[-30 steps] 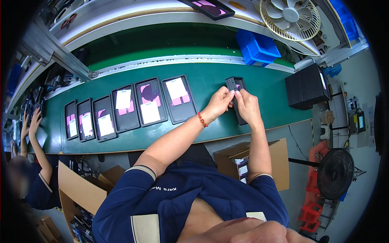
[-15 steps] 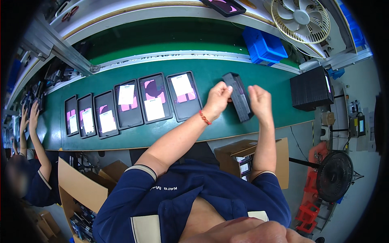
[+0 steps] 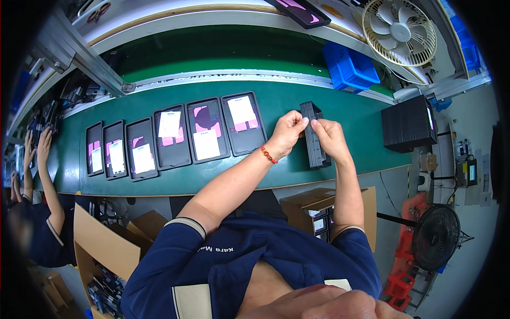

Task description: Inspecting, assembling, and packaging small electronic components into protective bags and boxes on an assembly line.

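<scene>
A narrow stack of black plastic trays stands on edge on the green table, right of the middle. My left hand is closed at its left side, thumb and fingers pinching near the upper part. From the right, my right hand grips the same stack, its thumb close to the left thumb and its other fingers partly hidden. To the left lie several flat black trays in a row, among them a large tray with a white card and pink-purple pieces inside.
A black block-like stack sits at the table's right end. Behind stand a blue bin and a white fan. Open cartons flank me below the table edge. Another person's hands are at the far left.
My right hand has moved left onto the stack, its thumb now near my left thumb. The stack has turned more upright in the view and shifted slightly toward me.
</scene>
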`<move>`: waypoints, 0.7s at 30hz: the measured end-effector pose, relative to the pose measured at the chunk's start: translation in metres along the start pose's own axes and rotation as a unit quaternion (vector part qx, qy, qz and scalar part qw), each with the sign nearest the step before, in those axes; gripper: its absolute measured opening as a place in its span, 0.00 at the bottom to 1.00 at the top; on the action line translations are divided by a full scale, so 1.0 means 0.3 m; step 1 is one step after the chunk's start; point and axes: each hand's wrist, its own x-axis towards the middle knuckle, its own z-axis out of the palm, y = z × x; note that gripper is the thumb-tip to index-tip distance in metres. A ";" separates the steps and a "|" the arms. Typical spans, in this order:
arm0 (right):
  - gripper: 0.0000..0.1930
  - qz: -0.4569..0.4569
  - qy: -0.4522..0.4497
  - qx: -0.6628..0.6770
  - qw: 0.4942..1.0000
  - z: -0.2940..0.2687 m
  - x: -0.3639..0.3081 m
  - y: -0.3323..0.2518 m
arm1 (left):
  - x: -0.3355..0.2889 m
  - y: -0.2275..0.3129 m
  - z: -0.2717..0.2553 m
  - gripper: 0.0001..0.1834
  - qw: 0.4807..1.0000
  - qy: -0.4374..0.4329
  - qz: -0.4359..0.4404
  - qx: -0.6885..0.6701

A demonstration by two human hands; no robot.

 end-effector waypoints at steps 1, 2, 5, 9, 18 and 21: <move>0.20 0.015 -0.018 0.036 0.999 -0.003 -0.006 0.010 | -0.009 0.010 0.025 0.09 0.999 0.024 -0.011 -0.026; 0.20 0.017 -0.017 0.034 0.999 -0.005 -0.008 0.014 | -0.010 0.013 0.028 0.09 0.999 0.022 -0.013 -0.027; 0.20 0.012 -0.009 0.078 0.997 -0.015 -0.007 0.008 | -0.012 0.020 0.024 0.08 0.999 -0.006 -0.027 -0.033; 0.20 0.038 -0.026 0.071 0.996 -0.064 0.008 0.014 | -0.016 0.025 0.031 0.08 0.997 0.003 -0.023 -0.073; 0.21 0.036 0.018 0.011 0.999 -0.230 0.039 0.176 | 0.017 0.080 -0.015 0.08 0.988 0.096 0.018 -0.121; 0.19 0.002 0.005 -0.178 0.984 -0.184 0.030 0.208 | 0.004 0.079 0.010 0.09 0.994 0.105 0.004 -0.037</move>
